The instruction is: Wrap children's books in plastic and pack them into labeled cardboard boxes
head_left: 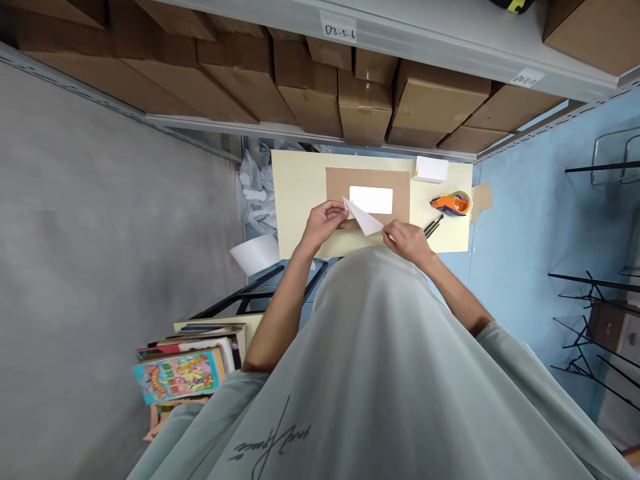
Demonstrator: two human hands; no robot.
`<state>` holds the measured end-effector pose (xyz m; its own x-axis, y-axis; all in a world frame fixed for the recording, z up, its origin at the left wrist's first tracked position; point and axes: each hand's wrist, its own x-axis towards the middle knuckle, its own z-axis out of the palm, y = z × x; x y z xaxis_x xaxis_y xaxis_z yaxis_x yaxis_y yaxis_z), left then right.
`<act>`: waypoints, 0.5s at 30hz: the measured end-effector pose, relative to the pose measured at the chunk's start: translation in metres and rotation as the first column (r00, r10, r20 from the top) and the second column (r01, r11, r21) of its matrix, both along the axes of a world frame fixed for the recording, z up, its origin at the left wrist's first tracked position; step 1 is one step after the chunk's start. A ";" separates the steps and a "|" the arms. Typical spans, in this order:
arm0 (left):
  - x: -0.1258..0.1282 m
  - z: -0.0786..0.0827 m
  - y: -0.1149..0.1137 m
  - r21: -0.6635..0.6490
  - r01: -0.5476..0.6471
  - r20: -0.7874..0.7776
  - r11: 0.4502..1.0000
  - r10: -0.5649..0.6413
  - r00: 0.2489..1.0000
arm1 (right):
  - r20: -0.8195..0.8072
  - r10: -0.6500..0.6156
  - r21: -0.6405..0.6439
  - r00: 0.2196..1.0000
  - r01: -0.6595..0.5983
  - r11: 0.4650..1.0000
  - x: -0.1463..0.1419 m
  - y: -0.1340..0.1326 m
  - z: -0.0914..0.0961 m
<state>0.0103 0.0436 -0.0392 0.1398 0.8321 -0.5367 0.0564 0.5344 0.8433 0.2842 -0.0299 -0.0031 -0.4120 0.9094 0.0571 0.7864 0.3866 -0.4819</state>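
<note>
A pale, pointed piece of paper (363,217) is stretched between my two hands, tilted and seen partly edge-on. My left hand (325,221) pinches its upper left corner, while my right hand (406,240) grips the lower right corner between thumb and fingers. Below the paper lies a brown cardboard box (336,185) with a blank white label (374,199) on its top. My fingers are just above the box's near edge; whether they touch it I cannot tell.
The box rests on a cream tabletop (300,193). A white carton (431,169), an orange tape dispenser (450,203) and a dark cutter knife (433,227) stay to the right. Shelves of cardboard boxes (365,107) overhang the back. Books (183,373) and a white roll (256,254) are at left.
</note>
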 end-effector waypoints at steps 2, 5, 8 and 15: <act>-0.002 -0.003 -0.001 -0.019 -0.007 0.018 1.000 0.007 1.000 | 0.087 0.132 0.038 0.987 -0.136 0.990 -0.004 -0.007 -0.001; -0.006 -0.006 -0.004 -0.026 -0.010 0.040 1.000 0.011 0.999 | 0.082 0.172 0.045 0.982 -0.176 0.983 -0.009 -0.011 -0.001; -0.010 -0.008 -0.005 -0.013 -0.001 -0.008 1.000 0.000 1.000 | -0.066 0.039 -0.022 0.997 -0.041 0.999 -0.012 -0.008 0.001; -0.002 -0.015 0.006 0.059 0.055 -0.155 0.997 -0.045 0.987 | -0.346 -0.654 -0.597 0.673 0.380 0.706 -0.011 0.018 -0.008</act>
